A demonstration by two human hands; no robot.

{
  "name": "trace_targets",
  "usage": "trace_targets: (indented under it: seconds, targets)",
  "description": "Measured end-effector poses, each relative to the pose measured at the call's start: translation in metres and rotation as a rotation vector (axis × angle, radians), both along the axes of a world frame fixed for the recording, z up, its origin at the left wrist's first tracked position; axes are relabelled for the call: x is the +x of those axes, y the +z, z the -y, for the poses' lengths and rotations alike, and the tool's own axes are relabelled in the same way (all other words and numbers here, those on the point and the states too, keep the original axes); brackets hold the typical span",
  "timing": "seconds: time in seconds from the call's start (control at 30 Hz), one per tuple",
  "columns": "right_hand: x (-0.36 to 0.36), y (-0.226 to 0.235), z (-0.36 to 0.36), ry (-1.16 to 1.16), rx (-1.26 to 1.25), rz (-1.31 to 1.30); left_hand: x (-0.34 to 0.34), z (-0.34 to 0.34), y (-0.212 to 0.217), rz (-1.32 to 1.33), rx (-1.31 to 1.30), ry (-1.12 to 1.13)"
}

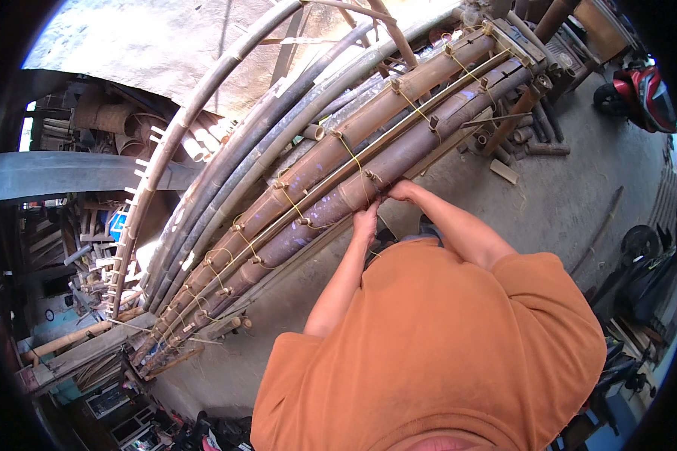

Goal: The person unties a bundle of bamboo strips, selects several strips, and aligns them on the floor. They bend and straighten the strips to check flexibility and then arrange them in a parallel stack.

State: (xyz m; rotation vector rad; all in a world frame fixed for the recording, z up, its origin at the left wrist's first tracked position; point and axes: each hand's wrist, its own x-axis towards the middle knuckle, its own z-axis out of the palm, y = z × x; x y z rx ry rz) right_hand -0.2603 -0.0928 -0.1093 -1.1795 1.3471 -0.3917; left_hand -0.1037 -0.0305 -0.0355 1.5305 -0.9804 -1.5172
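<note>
Bamboo fills my feed: a bent pole (154, 178) arches left of the near tube (331, 207), which slants before the wearer. Cord (292, 202) crosses between pegs (303, 221) along much of the near tube, so I'd judge the lacing well advanced; what's left I can't tell, its left end blurring into clutter. Against its lower side the left hand (365, 222) looks curled, fingertips hidden; just right, the right hand (403, 190) likewise, opening and hold unclear.

red motorcycle (657, 104) is standing at upper right | long brown strip (603, 228) is lying on grey floor (553, 201) | bright blue object (118, 226) is showing at far left
</note>
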Motion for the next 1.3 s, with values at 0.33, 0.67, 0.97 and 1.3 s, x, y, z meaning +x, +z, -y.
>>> trace_targets:
  seconds: [0.33, 0.67, 0.97, 1.3]
  targets:
    - [-0.031, 0.082, -0.057, -0.312, 0.137, 0.167, 0.005, -0.026, 0.098, 0.094, -0.124, -0.177]
    - [-0.019, 0.170, -0.060, -0.290, 0.403, 0.714, -0.005, -0.030, 0.122, 0.037, -0.221, -0.411]
    - [-0.061, 0.157, -0.051, 0.144, -0.224, 0.089, -0.002, -0.010, 0.061, -0.057, 0.225, -0.011]
    - [-0.001, 0.022, -0.009, 0.050, -0.347, -0.385, 0.001, 0.000, 0.009, -0.205, 0.259, -0.025]
